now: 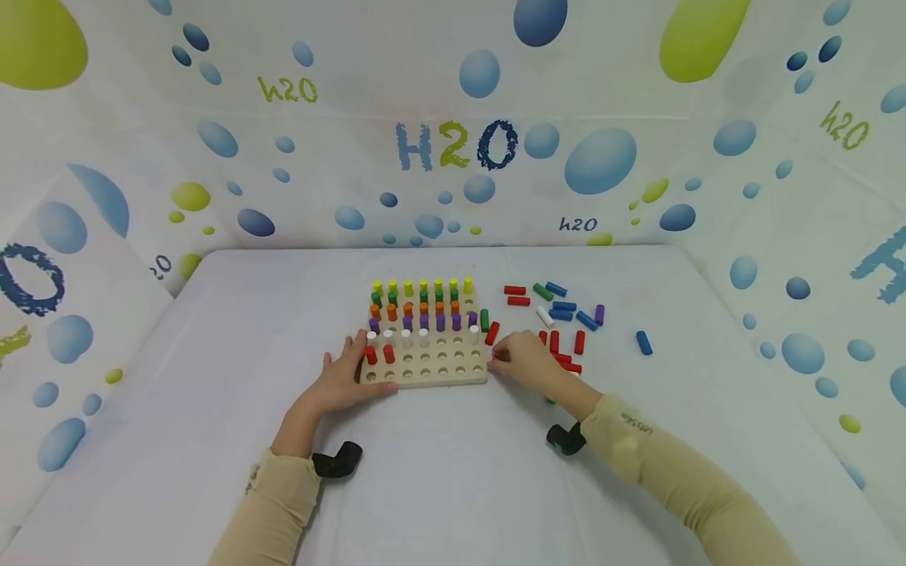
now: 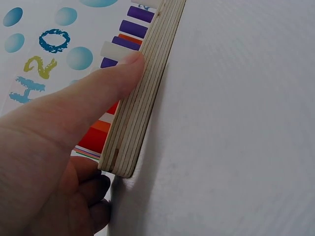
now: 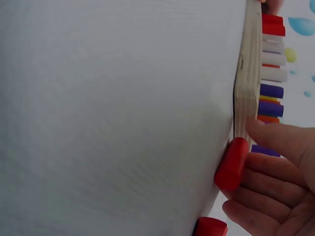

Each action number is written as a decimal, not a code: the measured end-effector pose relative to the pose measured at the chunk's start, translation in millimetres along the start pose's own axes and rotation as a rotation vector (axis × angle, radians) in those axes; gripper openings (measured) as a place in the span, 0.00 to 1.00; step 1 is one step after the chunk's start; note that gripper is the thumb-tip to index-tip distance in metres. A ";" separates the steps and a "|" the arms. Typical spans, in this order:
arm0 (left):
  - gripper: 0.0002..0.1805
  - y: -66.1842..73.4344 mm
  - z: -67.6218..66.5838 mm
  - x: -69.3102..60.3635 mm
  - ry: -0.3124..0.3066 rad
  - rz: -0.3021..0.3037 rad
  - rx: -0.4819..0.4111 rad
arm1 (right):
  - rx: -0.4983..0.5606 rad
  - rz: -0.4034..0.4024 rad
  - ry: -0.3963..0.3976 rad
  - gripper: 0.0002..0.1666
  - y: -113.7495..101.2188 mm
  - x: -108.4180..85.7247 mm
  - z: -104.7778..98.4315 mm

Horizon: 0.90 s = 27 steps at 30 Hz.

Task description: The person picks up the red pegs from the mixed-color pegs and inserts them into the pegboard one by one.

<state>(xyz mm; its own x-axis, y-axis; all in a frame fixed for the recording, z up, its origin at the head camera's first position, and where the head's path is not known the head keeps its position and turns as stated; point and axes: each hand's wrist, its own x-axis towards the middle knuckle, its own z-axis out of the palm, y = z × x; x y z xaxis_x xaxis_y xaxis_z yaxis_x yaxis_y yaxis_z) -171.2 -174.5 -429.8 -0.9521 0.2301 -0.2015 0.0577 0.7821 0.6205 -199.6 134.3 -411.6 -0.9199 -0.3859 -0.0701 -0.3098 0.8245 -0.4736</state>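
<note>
Grips pegboard [image 1: 432, 378] at near left corner with left hand [image 1: 343, 384], on white tabletop [image 1: 453, 479]. Has right hand [image 1: 529, 364] at red peg [image 3: 232, 165] beside board's right side; cannot tell whether pinching it. Note green peg [image 1: 484, 320] and second red peg [image 1: 492, 333] hemming that side. Note loose red pegs [image 1: 554, 342] near right hand, blue pegs [image 1: 561, 315] beyond, lone blue peg [image 1: 644, 343] rightmost.

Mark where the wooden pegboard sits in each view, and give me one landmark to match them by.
Head: the wooden pegboard lies just below the picture's middle, between the left hand and right hand.
Left wrist: its front edge slants from top centre down and leftward.
Right wrist: its front edge runs down the right side from the top.
Shared landmark: the purple pegs standing in it.
</note>
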 end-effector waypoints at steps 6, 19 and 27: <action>0.63 -1.4 1.7 0.3 0.002 0.002 0.003 | -0.119 -0.062 0.015 0.10 -6.2 -1.4 3.8; 0.64 -2.7 -0.8 -1.4 0.000 0.005 0.004 | -0.170 -0.075 -0.080 0.12 -6.4 -0.1 -1.8; 0.63 -2.3 0.8 -0.3 -0.007 0.009 0.003 | -0.123 -0.054 -0.115 0.12 -1.2 -0.5 -4.2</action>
<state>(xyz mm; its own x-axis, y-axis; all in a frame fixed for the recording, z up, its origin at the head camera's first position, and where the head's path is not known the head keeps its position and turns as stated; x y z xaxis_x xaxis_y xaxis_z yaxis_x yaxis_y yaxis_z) -170.8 -175.9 -431.8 -0.9493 0.2413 -0.2014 0.0671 0.7816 0.6201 -199.8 135.1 -407.3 -0.8697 -0.4697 -0.1514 -0.3910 0.8430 -0.3693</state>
